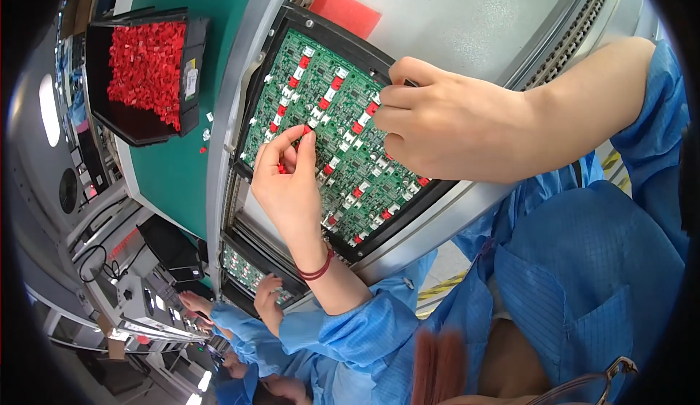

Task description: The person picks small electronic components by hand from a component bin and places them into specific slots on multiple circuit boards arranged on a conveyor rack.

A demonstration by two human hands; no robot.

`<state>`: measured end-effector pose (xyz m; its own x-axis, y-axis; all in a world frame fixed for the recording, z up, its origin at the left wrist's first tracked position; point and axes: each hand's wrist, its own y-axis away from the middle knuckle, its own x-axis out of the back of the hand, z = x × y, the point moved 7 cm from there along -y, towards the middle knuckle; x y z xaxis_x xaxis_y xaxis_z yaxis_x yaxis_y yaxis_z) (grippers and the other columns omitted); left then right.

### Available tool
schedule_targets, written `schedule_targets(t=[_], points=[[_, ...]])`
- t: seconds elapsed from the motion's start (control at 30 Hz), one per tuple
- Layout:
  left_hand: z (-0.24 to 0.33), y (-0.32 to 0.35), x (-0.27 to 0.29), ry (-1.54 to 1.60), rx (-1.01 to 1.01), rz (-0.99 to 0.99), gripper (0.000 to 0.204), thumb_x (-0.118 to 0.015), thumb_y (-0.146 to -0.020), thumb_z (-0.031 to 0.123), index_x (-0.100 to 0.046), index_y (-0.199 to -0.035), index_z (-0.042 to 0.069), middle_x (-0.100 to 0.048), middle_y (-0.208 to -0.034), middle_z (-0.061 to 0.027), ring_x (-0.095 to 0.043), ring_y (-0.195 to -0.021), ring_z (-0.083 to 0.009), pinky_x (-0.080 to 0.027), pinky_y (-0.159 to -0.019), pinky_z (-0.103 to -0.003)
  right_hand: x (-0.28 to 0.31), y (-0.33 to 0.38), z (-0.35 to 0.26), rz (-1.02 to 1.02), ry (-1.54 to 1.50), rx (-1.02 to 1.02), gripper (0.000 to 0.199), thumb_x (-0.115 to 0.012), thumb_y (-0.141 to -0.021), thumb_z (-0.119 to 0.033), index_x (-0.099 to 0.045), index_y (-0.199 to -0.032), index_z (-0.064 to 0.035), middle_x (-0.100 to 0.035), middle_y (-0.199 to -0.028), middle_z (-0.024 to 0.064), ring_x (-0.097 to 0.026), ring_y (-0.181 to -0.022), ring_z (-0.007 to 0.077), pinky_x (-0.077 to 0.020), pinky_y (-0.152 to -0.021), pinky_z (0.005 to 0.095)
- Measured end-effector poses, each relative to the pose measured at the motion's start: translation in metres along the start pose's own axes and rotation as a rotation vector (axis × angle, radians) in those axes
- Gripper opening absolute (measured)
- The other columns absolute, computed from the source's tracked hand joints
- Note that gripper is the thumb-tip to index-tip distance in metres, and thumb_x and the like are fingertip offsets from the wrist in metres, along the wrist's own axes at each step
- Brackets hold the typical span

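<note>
So the big thing here is the metal conveyor line [467,11] running across the bench, with a green mat [182,179] beside it. Sitting on the line is a black carrier tray [288,29] holding a green circuit board panel [321,124], and that's where all the action is.

Off to the left on the mat there's a black bin [193,62] heaped with small red parts, with a few loose ones lying on the mat near it. Further down the line a second board [244,270] sits under another person's hand [268,299], blue sleeve and all.

Progress-wise, I'd say it's partway. Plenty of red pieces are already seated across the panel, scattered in rows from the top corner down to the bottom edge, next to white connectors. But there are still lots of spots that look bare, so I reckon there's a fair bit left to fill.

The right hand [445,124] rests on the upper right edge of the panel, fingers curled in loosely; can't tell if it's holding anything. The left hand [288,179] hovers over the middle of the board, thumb and forefinger pinched narrow on one red part [305,134], tip just touching the board. A few more red bits seem tucked in that palm.
</note>
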<state>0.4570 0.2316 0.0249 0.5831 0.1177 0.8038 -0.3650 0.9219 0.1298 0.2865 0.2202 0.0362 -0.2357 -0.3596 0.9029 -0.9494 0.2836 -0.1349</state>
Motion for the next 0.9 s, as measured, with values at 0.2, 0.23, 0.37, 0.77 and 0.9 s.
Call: schedule_targets(t=[0.2,0.23,0.37,0.77,0.9], points=[[0.011,0.002,0.002,-0.047,-0.066,0.016,0.013,-0.066,-0.074,0.003,-0.067,-0.087,0.002,-0.041,-0.062,0.0012,-0.037,-0.055,-0.0063,-0.031,-0.05,-0.021,0.0,-0.004,0.013,-0.101,-0.054,-0.059,0.009,-0.062,-0.063,-0.009,-0.061,-0.072,-0.0062,-0.055,-0.076,0.0023,-0.052,-0.086,0.0163,-0.0342,-0.084,0.0284],[0.017,0.002,0.001,-0.108,-0.128,0.021,0.013,-0.067,-0.074,0.003,-0.067,-0.088,0.002,-0.041,-0.062,0.0006,-0.037,-0.054,-0.0064,-0.032,-0.05,-0.021,0.0,-0.004,0.017,-0.124,-0.085,-0.081,0.01,-0.062,-0.063,-0.009,-0.061,-0.073,-0.0062,-0.056,-0.077,0.0025,-0.052,-0.086,0.0161,-0.0345,-0.082,0.0279],[0.027,0.004,0.0,-0.173,-0.24,0.057,0.014,-0.067,-0.075,0.003,-0.067,-0.088,0.001,-0.043,-0.062,-0.0005,-0.038,-0.054,-0.0069,-0.032,-0.05,-0.02,0.002,-0.004,0.024,-0.158,0.039,-0.135,0.01,-0.063,-0.063,-0.009,-0.06,-0.072,-0.0069,-0.055,-0.078,0.0023,-0.051,-0.086,0.0159,-0.0348,-0.081,0.0273],[-0.026,0.013,0.027,0.282,-0.401,0.444,0.013,-0.053,-0.078,0.014,-0.061,-0.08,0.004,-0.059,-0.077,-0.017,-0.058,-0.073,-0.034,-0.045,-0.063,-0.042,-0.005,-0.002,0.012,-0.024,-0.095,-0.192,0.014,-0.061,-0.063,-0.003,-0.049,-0.071,-0.0029,-0.048,-0.078,0.0135,-0.046,-0.082,0.0321,-0.0368,-0.08,0.0405],[-0.035,0.001,0.009,0.498,-0.272,0.37,0.009,-0.055,-0.06,0.009,-0.059,-0.055,0.002,-0.056,-0.056,-0.0162,-0.057,-0.054,-0.0322,-0.045,-0.051,-0.041,-0.019,0.027,0.036,-0.371,-0.095,-0.539,0.005,-0.053,-0.08,-0.005,-0.053,-0.079,-0.0006,-0.055,-0.086,0.0128,-0.051,-0.094,0.0277,-0.0325,-0.097,0.0372]])
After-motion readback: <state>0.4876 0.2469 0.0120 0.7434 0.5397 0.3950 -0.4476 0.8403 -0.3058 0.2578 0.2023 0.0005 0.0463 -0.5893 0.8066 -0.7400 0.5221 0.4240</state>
